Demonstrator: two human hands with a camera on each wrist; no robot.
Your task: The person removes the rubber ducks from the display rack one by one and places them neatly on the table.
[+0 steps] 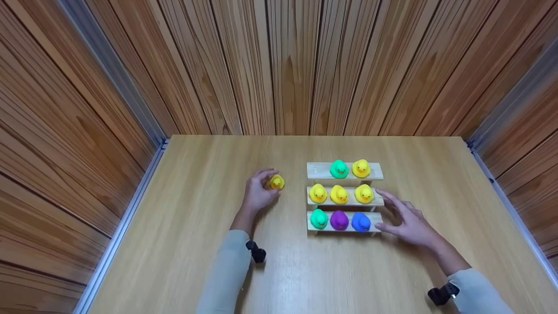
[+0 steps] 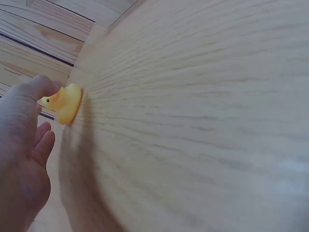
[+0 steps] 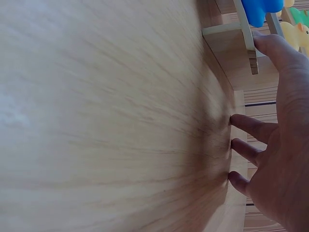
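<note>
My left hand (image 1: 260, 192) pinches a small yellow rubber duck (image 1: 277, 182) low at the tabletop, left of a three-step wooden stand (image 1: 320, 171). In the left wrist view, the thumb and part of the fingers meet the duck (image 2: 69, 104) at its head. At the stand's right end is my right hand (image 1: 409, 222), fingers spread. Its thumb touches the lowest step beside a blue duck (image 1: 361, 221), its index finger reaches the middle step's end, and the other fingertips rest near the table in the right wrist view.
A green duck (image 1: 338, 168) and a yellow duck (image 1: 361, 168) sit on the top step. Three yellow ducks (image 1: 339, 194) line the middle step. Green (image 1: 319, 218) and purple (image 1: 339, 220) ducks share the lowest step with the blue one. Wood-panel walls (image 1: 287, 65) enclose the table (image 1: 183, 244).
</note>
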